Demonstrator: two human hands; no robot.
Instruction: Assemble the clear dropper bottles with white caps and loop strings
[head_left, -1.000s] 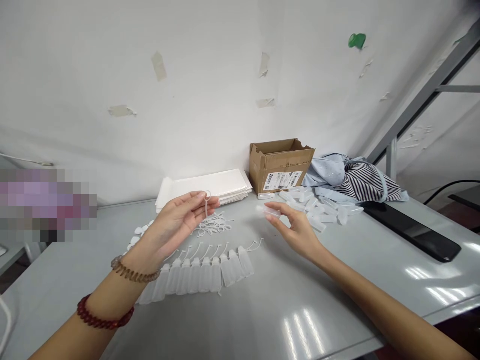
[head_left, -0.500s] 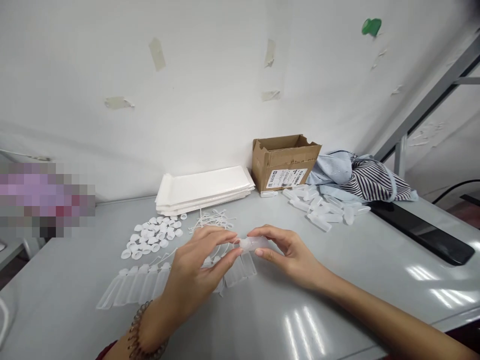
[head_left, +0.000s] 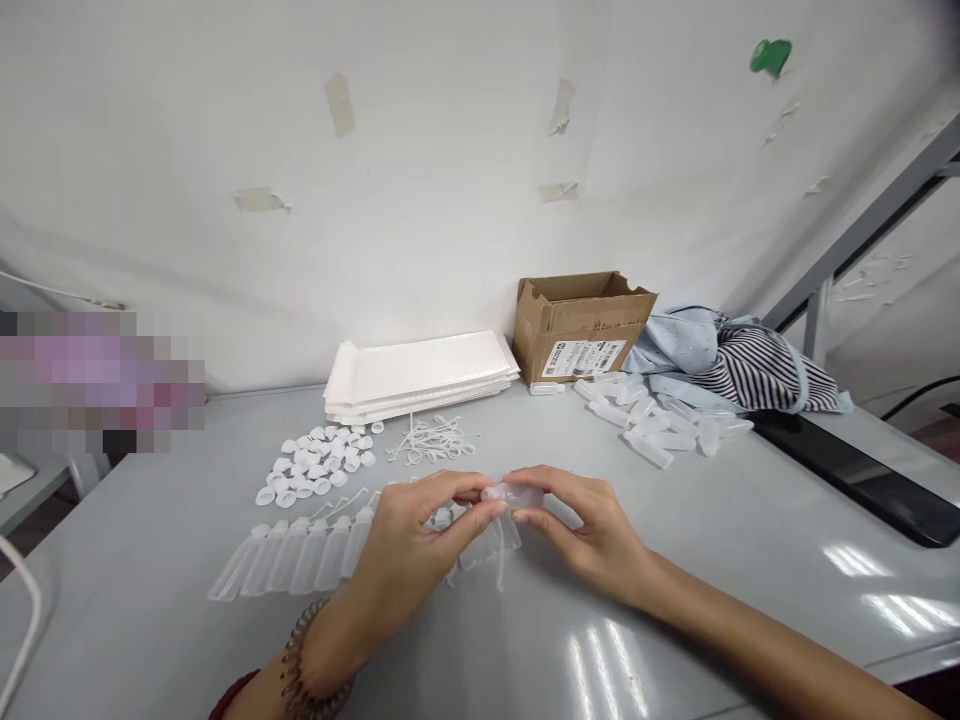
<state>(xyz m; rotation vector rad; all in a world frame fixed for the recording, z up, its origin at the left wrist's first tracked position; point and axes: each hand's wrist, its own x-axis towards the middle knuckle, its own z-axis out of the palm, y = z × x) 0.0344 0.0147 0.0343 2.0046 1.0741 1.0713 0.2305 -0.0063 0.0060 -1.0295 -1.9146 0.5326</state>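
Translucent plastic tube (head_left: 523, 495) gripped by your left hand (head_left: 420, 525) and right hand (head_left: 596, 528). Likely fitting thin white strap (head_left: 501, 562); press evenly next.

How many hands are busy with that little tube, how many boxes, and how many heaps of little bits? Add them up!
Hands: 2 (left hand, right hand)
Cardboard box: 1
Heaps: 3 (white caps, looped ties, frosted tubes)
Total: 6

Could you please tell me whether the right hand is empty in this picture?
No, the right hand holds a translucent plastic tube, with the left hand pinching its other end.
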